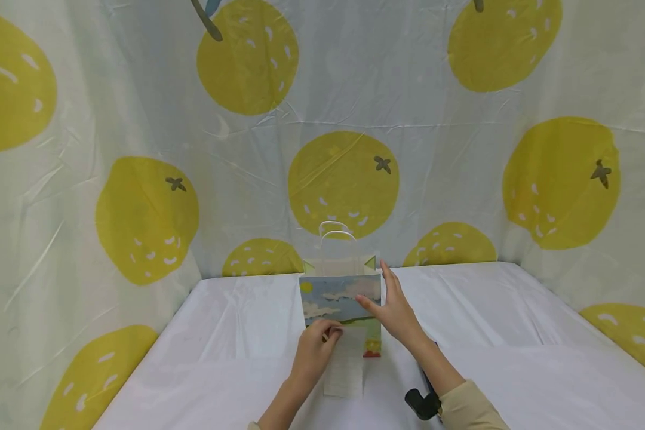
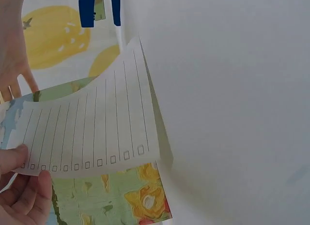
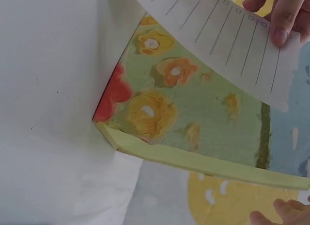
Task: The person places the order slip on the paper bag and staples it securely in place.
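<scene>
A paper bag (image 1: 330,292) stands upright, painted with sky, meadow and flowers, its white handles (image 1: 338,232) raised at twelve o'clock. A ruled sheet of paper (image 1: 344,370) with small boxes hangs curved over its front toward six o'clock, pinched by the left hand (image 1: 313,352).

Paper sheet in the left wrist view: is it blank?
No, the paper sheet shows printed lines and a row of small boxes.

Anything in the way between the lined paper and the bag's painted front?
Nothing visible. The left hand pinches the lined paper near its top in front of the paper bag, with no other object between. The right hand is at the bag's right side, clear of the paper.
</scene>
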A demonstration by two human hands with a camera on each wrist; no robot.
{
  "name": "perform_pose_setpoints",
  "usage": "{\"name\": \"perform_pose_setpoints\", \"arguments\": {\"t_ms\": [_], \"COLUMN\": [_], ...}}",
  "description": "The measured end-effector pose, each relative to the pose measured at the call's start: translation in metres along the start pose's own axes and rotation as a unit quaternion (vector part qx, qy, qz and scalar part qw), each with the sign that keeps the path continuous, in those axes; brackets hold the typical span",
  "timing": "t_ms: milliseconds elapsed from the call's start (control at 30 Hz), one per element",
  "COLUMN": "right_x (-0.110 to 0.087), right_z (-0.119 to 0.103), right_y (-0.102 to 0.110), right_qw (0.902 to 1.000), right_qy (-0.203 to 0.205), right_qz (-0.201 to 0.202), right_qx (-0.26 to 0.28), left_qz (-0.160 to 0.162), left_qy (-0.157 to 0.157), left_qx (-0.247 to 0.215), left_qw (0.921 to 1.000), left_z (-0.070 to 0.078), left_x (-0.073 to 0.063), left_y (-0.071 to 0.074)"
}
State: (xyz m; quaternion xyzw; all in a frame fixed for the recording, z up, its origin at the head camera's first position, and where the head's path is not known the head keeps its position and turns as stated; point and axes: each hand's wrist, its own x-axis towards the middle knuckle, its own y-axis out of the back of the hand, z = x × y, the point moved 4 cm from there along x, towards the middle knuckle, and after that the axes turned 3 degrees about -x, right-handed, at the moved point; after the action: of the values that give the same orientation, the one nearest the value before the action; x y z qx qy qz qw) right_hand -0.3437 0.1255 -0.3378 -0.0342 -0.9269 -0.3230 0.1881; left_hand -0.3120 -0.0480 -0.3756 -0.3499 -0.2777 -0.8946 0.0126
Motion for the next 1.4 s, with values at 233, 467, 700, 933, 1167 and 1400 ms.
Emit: {"name": "perform_pose_setpoints", "arguments": {"t_ms": [233,467,700,933,1167,1400], "right_x": [0.002,0.006,0.01,0.013,0.015,0.016], "right_z": [-0.002,-0.003,-0.002,-0.005,-0.004,-0.006], "right_y": [0.002,0.003,0.005,0.004,0.003,0.002], "right_qw": [0.9996,0.9979,0.9971,0.9958,0.9962,0.9963], "right_qy": [-0.001,0.008,0.022,0.045,0.043,0.032], "right_qz": [0.005,0.015,0.022,0.019,0.014,0.005], "right_qx": [0.028,0.062,0.07,0.077,0.075,0.079], "left_qz": [0.047,0.055,0.067,0.079,0.102,0.125], "left_qy": [-0.009,-0.002,-0.015,-0.003,-0.019,-0.072], "left_qx": [-0.014,-0.025,-0.018,-0.02,-0.013,0.045], "left_qw": [0.9987,0.9982,0.9975,0.9967,0.9945,0.9885], "left_z": [0.002,0.004,0.007,0.01,0.01,0.016], "left_x": [0.005,0.011,0.018,0.022,0.026,0.029], "left_y": [0.004,0.006,0.008,0.013,0.017,0.019]}}
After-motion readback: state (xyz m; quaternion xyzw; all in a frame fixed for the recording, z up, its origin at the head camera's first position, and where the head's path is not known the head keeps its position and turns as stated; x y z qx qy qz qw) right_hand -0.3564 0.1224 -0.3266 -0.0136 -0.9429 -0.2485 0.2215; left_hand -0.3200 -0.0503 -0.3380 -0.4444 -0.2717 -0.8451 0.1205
